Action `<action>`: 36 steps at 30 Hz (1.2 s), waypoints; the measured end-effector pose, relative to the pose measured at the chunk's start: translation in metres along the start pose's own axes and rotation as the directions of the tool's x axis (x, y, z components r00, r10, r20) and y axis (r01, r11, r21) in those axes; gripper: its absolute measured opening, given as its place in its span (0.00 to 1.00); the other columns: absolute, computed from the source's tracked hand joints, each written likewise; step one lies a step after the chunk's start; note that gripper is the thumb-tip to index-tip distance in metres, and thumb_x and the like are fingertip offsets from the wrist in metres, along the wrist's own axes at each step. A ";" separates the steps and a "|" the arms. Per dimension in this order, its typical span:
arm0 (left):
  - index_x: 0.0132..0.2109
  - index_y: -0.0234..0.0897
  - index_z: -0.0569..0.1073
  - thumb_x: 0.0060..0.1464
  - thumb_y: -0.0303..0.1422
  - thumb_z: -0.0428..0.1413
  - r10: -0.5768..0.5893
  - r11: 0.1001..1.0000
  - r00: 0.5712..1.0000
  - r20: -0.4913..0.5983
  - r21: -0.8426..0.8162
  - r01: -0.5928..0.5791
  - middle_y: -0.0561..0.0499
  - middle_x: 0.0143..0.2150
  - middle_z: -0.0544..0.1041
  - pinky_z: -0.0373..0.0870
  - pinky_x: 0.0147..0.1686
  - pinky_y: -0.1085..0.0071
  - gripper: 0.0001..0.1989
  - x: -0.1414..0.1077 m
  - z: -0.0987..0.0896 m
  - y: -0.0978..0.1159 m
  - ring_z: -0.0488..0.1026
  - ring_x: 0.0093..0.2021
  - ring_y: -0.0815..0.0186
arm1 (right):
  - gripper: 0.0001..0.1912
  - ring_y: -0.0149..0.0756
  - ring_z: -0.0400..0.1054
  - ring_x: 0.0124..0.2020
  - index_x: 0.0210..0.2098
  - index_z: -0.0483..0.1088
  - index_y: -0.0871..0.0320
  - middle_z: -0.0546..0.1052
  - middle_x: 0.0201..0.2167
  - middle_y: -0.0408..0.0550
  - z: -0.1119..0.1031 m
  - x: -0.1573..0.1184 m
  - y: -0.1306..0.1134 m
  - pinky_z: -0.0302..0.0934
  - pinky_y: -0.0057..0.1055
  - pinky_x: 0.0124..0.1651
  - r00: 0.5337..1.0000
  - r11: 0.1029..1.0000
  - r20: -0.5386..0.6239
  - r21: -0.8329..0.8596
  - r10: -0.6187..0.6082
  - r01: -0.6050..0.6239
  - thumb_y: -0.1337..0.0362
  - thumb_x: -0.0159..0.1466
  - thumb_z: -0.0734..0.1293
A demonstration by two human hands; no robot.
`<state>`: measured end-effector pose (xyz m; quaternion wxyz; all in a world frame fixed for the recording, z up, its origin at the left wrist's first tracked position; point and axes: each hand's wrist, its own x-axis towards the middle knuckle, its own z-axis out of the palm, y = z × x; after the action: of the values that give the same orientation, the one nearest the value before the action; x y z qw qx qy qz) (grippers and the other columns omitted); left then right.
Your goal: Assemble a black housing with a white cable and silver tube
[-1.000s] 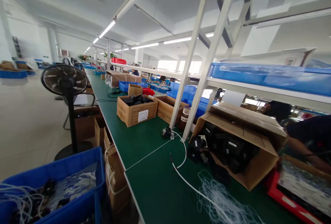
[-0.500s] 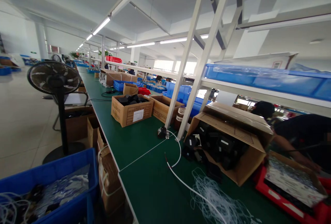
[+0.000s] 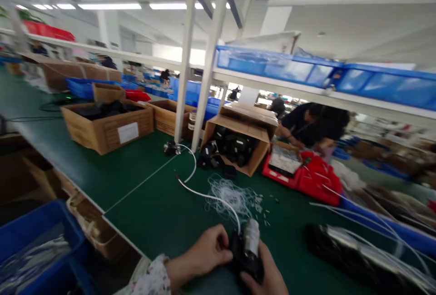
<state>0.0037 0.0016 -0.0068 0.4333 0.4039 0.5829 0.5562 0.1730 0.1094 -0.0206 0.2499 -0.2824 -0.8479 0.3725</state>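
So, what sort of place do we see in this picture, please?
Probably a factory assembly workshop: it has a long green workbench, cardboard boxes of black parts, and blue plastic bins on a shelf.

glowing ceiling tubes [image 3: 109, 7], glaring windows [image 3: 166, 53]; dim foreground, motion blur, stretched edges

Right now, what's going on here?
The right hand holds a black part, with a white cord running to it. The left hand is beside it, too blurry to tell if touching. Beyond some tangled strands, a box of black pieces lies sideways. Across the bench, another person leans near a red tray.
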 end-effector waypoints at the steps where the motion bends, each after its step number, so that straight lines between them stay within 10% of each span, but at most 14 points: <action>1: 0.32 0.34 0.64 0.48 0.38 0.61 -0.023 0.998 1.000 -0.018 -0.054 0.022 0.57 0.23 0.63 0.55 0.21 0.77 0.14 0.001 0.001 -0.002 0.60 0.21 0.73 | 0.31 0.51 0.63 0.55 0.55 0.61 0.54 0.68 0.53 0.54 -0.004 -0.002 -0.001 0.58 0.48 0.57 0.999 0.998 0.039 0.040 0.037 -0.038 0.63 0.52 0.70; 8: 0.53 0.35 0.62 0.56 0.45 0.54 -0.107 0.902 0.989 -0.097 -0.428 0.056 0.44 0.47 0.71 0.57 0.20 0.79 0.24 0.021 0.000 0.033 0.61 0.21 0.77 | 0.38 0.44 0.62 0.51 0.55 0.60 0.54 0.68 0.50 0.48 -0.017 0.006 -0.026 0.57 0.41 0.56 0.987 0.985 0.094 0.106 0.128 -0.138 0.74 0.46 0.73; 16: 0.33 0.35 0.67 0.62 0.36 0.49 -0.044 0.886 0.939 -0.340 -0.448 -0.120 0.54 0.27 0.69 0.61 0.20 0.82 0.11 0.027 0.024 0.086 0.61 0.23 0.72 | 0.41 0.46 0.66 0.46 0.53 0.61 0.51 0.69 0.46 0.46 -0.035 -0.035 -0.036 0.62 0.39 0.49 0.981 0.982 0.037 -0.025 0.190 -0.189 0.69 0.42 0.78; 21: 0.31 0.33 0.64 0.63 0.27 0.43 0.108 0.929 0.937 -0.332 -0.302 -0.214 0.55 0.25 0.66 0.60 0.21 0.84 0.12 0.035 0.046 0.123 0.61 0.23 0.73 | 0.36 0.45 0.66 0.47 0.54 0.60 0.54 0.69 0.47 0.49 -0.065 -0.088 0.000 0.61 0.37 0.50 0.915 0.948 -0.267 -0.020 0.302 -0.318 0.70 0.47 0.73; 26: 0.30 0.35 0.64 0.63 0.32 0.45 0.289 0.894 0.956 -0.054 -0.341 -0.290 0.54 0.25 0.67 0.62 0.24 0.80 0.13 0.052 0.103 0.142 0.63 0.24 0.71 | 0.36 0.49 0.64 0.51 0.57 0.58 0.61 0.69 0.50 0.56 -0.129 -0.140 0.081 0.60 0.40 0.53 0.645 0.791 -0.682 -0.158 0.345 -0.590 0.58 0.53 0.70; 31: 0.36 0.35 0.68 0.62 0.36 0.48 0.353 0.887 0.904 0.241 -0.394 -0.241 0.50 0.33 0.71 0.65 0.29 0.75 0.10 0.057 0.172 0.143 0.68 0.29 0.69 | 0.34 0.57 0.66 0.49 0.52 0.64 0.67 0.71 0.46 0.66 -0.224 -0.186 0.142 0.60 0.43 0.48 0.347 0.594 -0.848 -0.048 0.401 -0.803 0.55 0.51 0.71; 36: 0.48 0.37 0.65 0.61 0.36 0.49 0.259 0.958 0.869 0.422 -0.227 -0.176 0.49 0.45 0.70 0.67 0.37 0.72 0.11 0.057 0.169 0.120 0.70 0.36 0.68 | 0.31 0.56 0.67 0.48 0.50 0.66 0.68 0.70 0.46 0.71 -0.308 -0.208 0.164 0.62 0.45 0.45 0.020 0.382 -0.927 0.135 0.375 -0.915 0.57 0.53 0.73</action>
<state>0.1469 0.1130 0.1088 0.5249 0.5431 0.3650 0.5443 0.5649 0.2147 -0.0081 0.3345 -0.8543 -0.3979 -0.0012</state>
